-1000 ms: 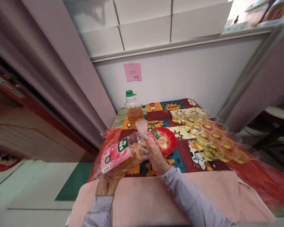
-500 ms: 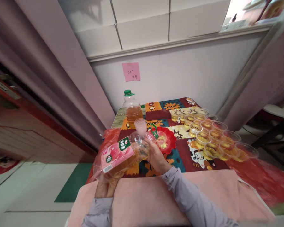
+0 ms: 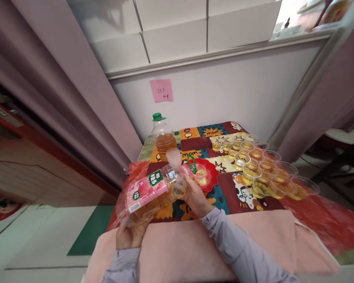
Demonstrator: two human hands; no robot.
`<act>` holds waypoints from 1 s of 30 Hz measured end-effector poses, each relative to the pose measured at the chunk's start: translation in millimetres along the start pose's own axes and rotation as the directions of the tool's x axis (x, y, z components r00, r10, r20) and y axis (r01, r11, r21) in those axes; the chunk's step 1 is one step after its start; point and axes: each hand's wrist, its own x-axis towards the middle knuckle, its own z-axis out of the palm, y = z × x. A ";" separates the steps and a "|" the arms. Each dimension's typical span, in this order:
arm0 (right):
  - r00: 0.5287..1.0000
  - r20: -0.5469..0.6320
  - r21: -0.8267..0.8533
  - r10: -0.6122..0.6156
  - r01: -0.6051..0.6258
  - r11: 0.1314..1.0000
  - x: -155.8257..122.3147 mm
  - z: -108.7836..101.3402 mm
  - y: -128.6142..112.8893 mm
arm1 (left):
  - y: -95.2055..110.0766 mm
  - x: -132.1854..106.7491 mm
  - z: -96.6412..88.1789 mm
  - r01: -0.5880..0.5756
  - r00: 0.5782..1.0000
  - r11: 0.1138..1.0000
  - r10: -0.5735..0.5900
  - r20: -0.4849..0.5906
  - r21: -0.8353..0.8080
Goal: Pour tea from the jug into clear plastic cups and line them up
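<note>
I hold bottle (image 3: 149,192) tilted, neck far-right toward cup (image 3: 201,173); fingers (image 3: 191,184) wrapped round it. Base now higher than before.

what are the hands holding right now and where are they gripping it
Both hold the tilted pink-labelled bottle: the left hand under its base, the right hand at its neck end.

Table (image 3: 165,255) w/ patchwork cloth (image 3: 224,188), cups (image 3: 262,169), red plate (image 3: 211,175), bottle (image 3: 163,137)
</note>
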 end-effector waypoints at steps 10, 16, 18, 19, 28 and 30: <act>1.000 -0.014 0.074 0.020 -0.019 0.997 2.0 -4.5 1.9 | 24.8 -15.1 6.3 0.134 0.982 0.980 -0.111 0.155 -0.147; 1.000 0.007 0.068 0.027 -0.027 0.997 0.9 -3.3 -1.2 | 27.0 -15.8 8.7 0.098 0.972 0.985 -0.063 0.228 -0.144; 1.000 0.010 0.084 0.029 -0.030 0.996 1.5 -4.6 -0.7 | 24.5 -12.9 3.2 0.111 0.955 0.974 -0.049 0.293 -0.196; 0.999 0.004 0.099 0.032 -0.032 0.995 2.1 -5.6 -0.1 | 23.1 -11.3 0.1 0.132 0.941 0.959 -0.042 0.337 -0.250; 0.998 0.009 0.171 0.059 -0.060 0.983 5.4 -10.5 1.6 | 19.0 -6.5 -8.4 0.311 0.851 0.812 -0.007 0.524 -0.493; 0.998 0.019 0.167 0.062 -0.064 0.984 5.1 -10.8 0.9 | 19.7 -6.3 -8.0 0.315 0.844 0.814 -0.005 0.537 -0.488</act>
